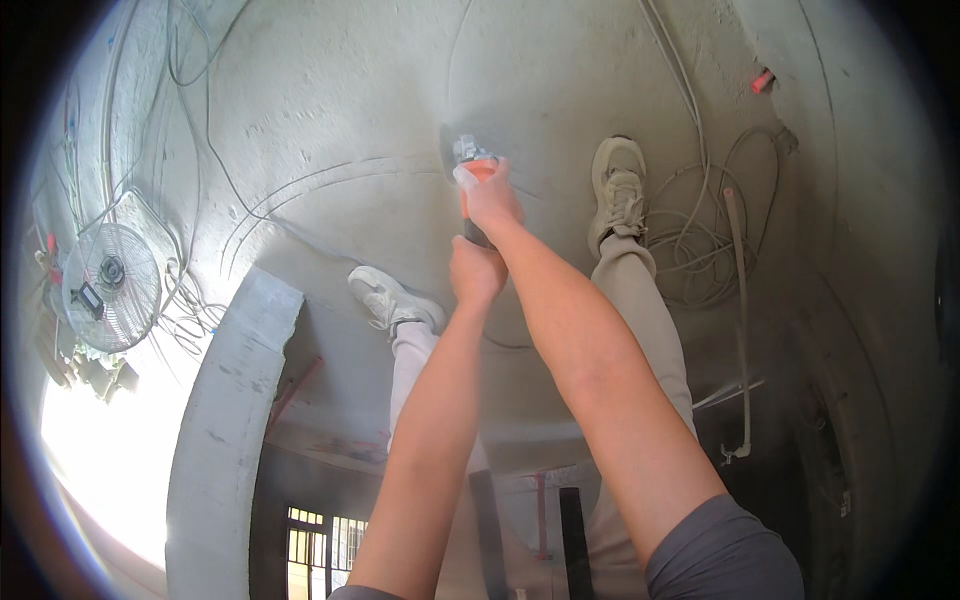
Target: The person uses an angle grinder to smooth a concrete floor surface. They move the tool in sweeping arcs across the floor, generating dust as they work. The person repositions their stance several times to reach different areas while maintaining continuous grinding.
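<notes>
An angle grinder (479,168) with an orange body, dark rear part and metal head points away from me, low over the grey concrete floor (350,120). My right hand (494,203) is wrapped round its orange front part, close behind the head. Farther back, my left hand (476,270) is closed round the dark rear end. A whitish patch shows beside the orange body at my right fingers; I cannot make out what it is. The disc is not clearly visible, and a dark smudge surrounds the head. Both forearms reach forward between my shoes.
My left shoe (393,300) and right shoe (619,190) flank the work spot. Loose cables run over the floor, with a coil (690,262) beside the right shoe. A round fan (112,287) stands left. A pale slab-like edge (225,430) rises nearer. A thin pipe (741,320) is at right.
</notes>
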`<state>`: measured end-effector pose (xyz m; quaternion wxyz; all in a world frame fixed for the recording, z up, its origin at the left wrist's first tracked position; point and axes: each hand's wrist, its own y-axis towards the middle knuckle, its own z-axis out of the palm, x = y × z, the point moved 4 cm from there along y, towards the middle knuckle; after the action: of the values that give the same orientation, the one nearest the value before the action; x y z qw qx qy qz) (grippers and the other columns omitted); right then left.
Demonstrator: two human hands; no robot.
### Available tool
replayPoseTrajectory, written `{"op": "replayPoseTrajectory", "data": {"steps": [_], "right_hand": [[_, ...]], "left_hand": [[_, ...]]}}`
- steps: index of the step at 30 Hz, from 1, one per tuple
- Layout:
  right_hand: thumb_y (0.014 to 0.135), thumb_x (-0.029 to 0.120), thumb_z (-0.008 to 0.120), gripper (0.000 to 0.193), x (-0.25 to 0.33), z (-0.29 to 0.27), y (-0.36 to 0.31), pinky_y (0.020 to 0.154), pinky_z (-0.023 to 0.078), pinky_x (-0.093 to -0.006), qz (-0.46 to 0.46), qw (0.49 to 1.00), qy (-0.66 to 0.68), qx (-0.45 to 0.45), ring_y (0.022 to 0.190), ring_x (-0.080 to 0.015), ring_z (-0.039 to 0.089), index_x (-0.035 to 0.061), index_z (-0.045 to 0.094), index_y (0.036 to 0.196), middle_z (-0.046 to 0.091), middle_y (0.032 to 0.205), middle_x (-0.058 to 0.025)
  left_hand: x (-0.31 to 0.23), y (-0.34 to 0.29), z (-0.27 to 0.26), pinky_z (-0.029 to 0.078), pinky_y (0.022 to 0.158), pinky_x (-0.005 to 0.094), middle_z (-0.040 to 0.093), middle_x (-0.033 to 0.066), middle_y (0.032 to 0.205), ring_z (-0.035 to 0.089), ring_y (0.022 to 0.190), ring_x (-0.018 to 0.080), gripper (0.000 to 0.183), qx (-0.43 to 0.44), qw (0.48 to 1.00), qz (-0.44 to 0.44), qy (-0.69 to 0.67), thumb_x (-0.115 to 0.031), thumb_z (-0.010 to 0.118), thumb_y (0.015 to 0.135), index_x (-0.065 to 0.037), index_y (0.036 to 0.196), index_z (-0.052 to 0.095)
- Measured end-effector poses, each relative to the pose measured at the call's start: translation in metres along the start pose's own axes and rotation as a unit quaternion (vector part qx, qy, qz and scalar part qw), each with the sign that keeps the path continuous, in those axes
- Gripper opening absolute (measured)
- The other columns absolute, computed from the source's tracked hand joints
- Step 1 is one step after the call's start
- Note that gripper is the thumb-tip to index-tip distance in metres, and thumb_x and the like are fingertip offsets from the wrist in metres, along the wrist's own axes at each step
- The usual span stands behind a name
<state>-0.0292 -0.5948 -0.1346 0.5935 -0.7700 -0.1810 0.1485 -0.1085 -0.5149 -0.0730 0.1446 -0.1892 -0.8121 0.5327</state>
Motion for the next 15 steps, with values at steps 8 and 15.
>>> {"op": "replayPoseTrajectory", "data": {"steps": [8,15], "right_hand": [[0.100,0.069,0.065,0.106,-0.040,0.001,-0.001,0.115,0.049,-0.0548,-0.006,0.999,-0.050,-0.002,0.140,-0.0401,0.064,0.0148,0.016,0.177,0.066,0.153,-0.0195],[0.099,0.072,0.064,0.107,-0.087,0.004,0.001,0.114,0.049,-0.0541,-0.016,0.996,-0.085,0.001,0.138,-0.0409,0.065,0.0158,0.016,0.177,0.066,0.152,-0.0204]], "left_hand": [[0.028,-0.018,0.044,0.057,0.096,0.0518,0.075,0.0340,0.118,0.075,0.116,0.0471,0.071,-0.006,0.995,0.020,-0.093,-0.045,0.091,0.086,0.009,0.118,0.059],[0.052,-0.040,0.083,0.057,0.097,0.0504,0.075,0.0340,0.122,0.075,0.118,0.0440,0.076,0.028,0.982,0.000,-0.189,-0.043,0.092,0.086,0.011,0.125,0.056]]}}
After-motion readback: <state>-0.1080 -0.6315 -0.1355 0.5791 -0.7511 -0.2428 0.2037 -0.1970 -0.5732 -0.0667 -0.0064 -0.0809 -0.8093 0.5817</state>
